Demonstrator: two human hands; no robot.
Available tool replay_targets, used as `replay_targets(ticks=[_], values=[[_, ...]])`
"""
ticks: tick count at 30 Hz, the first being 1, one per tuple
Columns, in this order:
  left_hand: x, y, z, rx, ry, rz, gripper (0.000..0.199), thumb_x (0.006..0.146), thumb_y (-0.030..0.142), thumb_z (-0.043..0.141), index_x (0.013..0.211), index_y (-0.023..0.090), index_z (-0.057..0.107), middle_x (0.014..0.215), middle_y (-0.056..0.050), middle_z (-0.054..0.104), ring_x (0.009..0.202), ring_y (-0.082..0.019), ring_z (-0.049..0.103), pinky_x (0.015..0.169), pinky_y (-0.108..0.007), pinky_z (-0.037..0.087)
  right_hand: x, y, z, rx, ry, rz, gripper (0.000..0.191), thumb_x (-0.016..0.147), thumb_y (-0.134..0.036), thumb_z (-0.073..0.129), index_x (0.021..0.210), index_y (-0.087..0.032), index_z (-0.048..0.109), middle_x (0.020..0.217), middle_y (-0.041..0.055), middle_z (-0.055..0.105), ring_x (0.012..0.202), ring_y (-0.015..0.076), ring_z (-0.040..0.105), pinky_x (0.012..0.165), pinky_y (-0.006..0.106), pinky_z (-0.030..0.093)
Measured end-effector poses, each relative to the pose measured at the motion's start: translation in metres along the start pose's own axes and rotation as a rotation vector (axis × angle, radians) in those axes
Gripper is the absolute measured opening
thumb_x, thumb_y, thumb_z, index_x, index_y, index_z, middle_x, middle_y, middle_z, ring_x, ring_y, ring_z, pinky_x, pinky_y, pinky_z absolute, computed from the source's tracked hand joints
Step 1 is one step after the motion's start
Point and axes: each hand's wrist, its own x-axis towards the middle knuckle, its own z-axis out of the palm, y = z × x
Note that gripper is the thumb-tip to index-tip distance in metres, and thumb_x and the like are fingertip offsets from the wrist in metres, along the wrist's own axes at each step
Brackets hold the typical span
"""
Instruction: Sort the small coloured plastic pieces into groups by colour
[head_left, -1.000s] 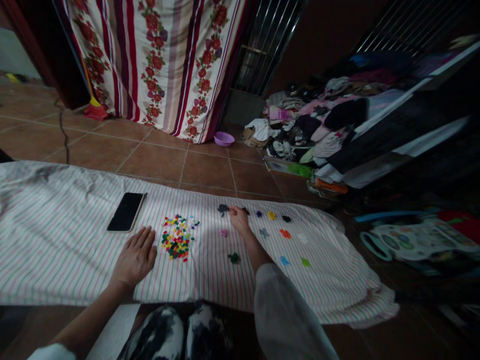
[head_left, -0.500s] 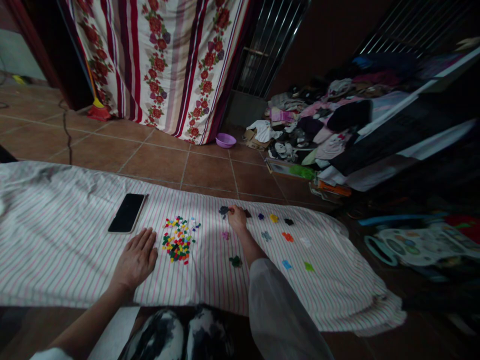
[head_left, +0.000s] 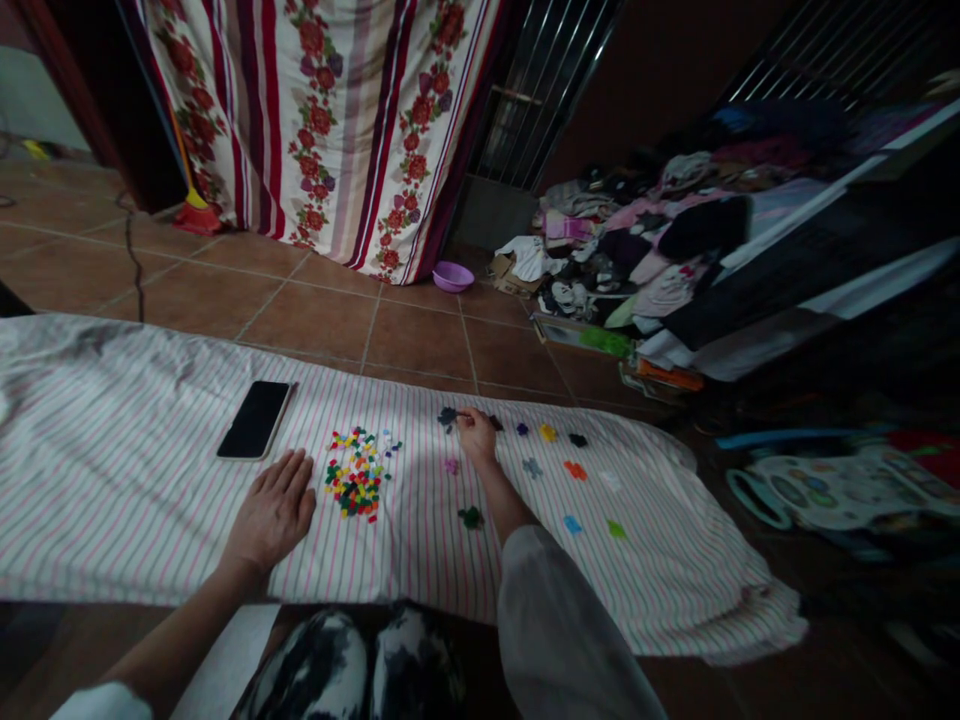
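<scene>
My left hand lies flat on the striped cloth, fingers stretched out, between a phone and a mixed heap of small coloured pieces. With its fingertips pinched, my right hand is at the right edge of a dark grey pile. Whatever is between those fingertips is too small to make out. A dark brown pile shows just behind that hand. Nearer me are a pink pile and a dark green pile.
Further right lie purple, yellow, black, grey, orange, white, blue and light green piles. Beyond the cloth, a purple basin and heaped clothes are on the tiled floor.
The view has shifted slightly. My right hand stays pinched beside the dark grey pile, and my left hand still rests flat on the cloth.
</scene>
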Motion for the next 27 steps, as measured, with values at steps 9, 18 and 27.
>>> replay_targets(ticks=[9, 18, 27], values=[[0.0, 0.001, -0.001, 0.02, -0.006, -0.001, 0.043, 0.092, 0.031, 0.041, 0.124, 0.009, 0.059, 0.131, -0.018, 0.061, 0.129, -0.03, 0.052, 0.103, -0.044, 0.045, -0.011, 0.006, 0.0, 0.163, -0.047, 0.086, 0.025, 0.078, -0.026, 0.052, 0.092, -0.021, 0.072, 0.089, 0.0037, 0.076, 0.085, 0.0197, 0.069, 0.08, 0.03, 0.053], [0.002, 0.001, -0.003, 0.033, -0.025, -0.005, 0.044, 0.092, 0.032, 0.04, 0.123, 0.008, 0.06, 0.131, -0.018, 0.062, 0.129, -0.03, 0.052, 0.103, -0.044, 0.045, -0.021, 0.001, -0.002, -0.051, -0.071, 0.028, 0.023, 0.073, -0.023, 0.054, 0.086, -0.023, 0.073, 0.082, 0.0023, 0.073, 0.081, 0.0196, 0.067, 0.079, 0.03, 0.052], [0.003, 0.002, -0.004, 0.034, -0.023, -0.01, 0.043, 0.092, 0.031, 0.04, 0.123, 0.008, 0.06, 0.131, -0.018, 0.062, 0.129, -0.03, 0.053, 0.103, -0.044, 0.044, -0.019, 0.009, -0.003, 0.177, -0.072, 0.042, 0.024, 0.07, -0.023, 0.054, 0.089, -0.02, 0.068, 0.086, 0.0052, 0.074, 0.082, 0.0206, 0.07, 0.081, 0.033, 0.055]])
